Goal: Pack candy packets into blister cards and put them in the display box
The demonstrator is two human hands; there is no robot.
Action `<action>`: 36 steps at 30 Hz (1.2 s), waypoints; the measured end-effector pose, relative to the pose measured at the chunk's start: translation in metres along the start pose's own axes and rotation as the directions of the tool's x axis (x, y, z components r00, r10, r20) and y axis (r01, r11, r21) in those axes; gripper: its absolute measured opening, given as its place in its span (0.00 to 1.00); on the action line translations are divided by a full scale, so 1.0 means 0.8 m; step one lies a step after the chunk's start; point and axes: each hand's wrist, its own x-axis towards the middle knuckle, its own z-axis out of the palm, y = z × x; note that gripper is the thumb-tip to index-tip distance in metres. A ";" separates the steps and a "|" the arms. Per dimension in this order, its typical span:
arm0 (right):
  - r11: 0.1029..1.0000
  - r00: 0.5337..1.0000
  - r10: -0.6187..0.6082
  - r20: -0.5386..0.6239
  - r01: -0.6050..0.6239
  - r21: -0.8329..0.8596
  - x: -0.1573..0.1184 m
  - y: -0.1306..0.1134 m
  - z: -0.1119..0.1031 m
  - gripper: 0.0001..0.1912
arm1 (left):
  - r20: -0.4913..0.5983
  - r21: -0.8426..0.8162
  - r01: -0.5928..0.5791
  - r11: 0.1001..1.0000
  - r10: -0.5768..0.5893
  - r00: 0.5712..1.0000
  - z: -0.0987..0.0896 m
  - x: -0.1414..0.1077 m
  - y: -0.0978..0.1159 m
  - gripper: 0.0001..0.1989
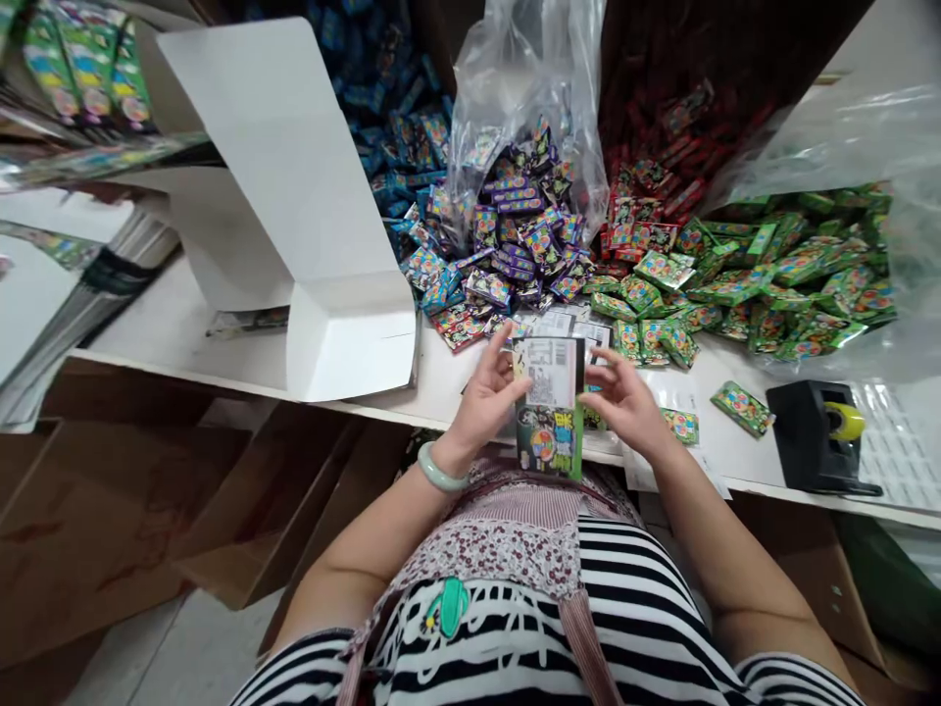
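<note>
Between my hands, in front of my apron, is a small printed box. Its face is green and black with bright lettering, and a pale panel with a barcode covers the upper part. My left hand grips its left side, thumb on the front and fingers behind. At its right edge my right hand pinches with thumb and bent fingers, partly hidden behind it. Just beyond my hands lie purple packets, and green packets spread to the right.
An open white carton stands on the left of the table. Blue packets and red packets lie behind, near a clear plastic bag. A black tape dispenser sits at the right edge. Cardboard boxes stand below.
</note>
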 end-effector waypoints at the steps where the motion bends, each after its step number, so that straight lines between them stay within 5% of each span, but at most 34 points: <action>1: 0.999 0.997 -0.033 -0.071 0.033 -0.007 0.001 -0.003 -0.002 0.29 | 0.032 0.026 -0.002 1.000 0.001 0.999 0.000 -0.003 0.000 0.35; 3: 0.997 0.989 -0.069 -0.132 0.063 -0.050 0.003 -0.008 -0.002 0.31 | 0.086 0.067 0.001 0.998 -0.007 0.996 -0.001 -0.010 0.002 0.33; 6: 0.991 0.995 -0.083 -0.062 0.076 -0.109 0.001 -0.012 0.001 0.23 | 0.102 0.137 -0.013 0.990 -0.001 0.995 -0.007 -0.018 0.006 0.25; 10: 0.969 0.990 -0.115 0.078 0.129 -0.211 -0.001 -0.022 0.005 0.10 | -0.038 0.315 -0.067 0.947 0.083 0.996 -0.012 -0.019 0.013 0.09; 14: 0.933 0.979 -0.200 0.031 0.200 -0.299 0.011 -0.031 0.002 0.08 | -0.059 0.274 -0.032 0.961 0.050 0.997 -0.006 -0.006 0.015 0.09; 19: 0.999 0.999 -0.044 -0.017 0.044 -0.011 0.019 -0.026 -0.002 0.13 | -0.017 0.247 0.013 0.969 -0.009 1.000 0.002 0.001 0.022 0.13; 24: 0.968 0.988 -0.146 0.045 0.152 -0.199 0.015 -0.041 0.004 0.09 | 0.028 0.287 -0.087 0.954 0.082 0.996 0.005 0.000 0.032 0.09; 30: 0.994 0.999 -0.011 0.041 0.015 -0.107 0.033 -0.056 0.006 0.11 | -0.054 0.320 0.021 0.947 -0.003 0.999 0.011 0.015 0.035 0.12; 36: 0.989 0.989 0.041 0.144 -0.019 -0.145 0.029 -0.053 0.002 0.12 | 0.140 0.275 -0.030 0.961 -0.009 0.990 -0.001 0.011 0.040 0.13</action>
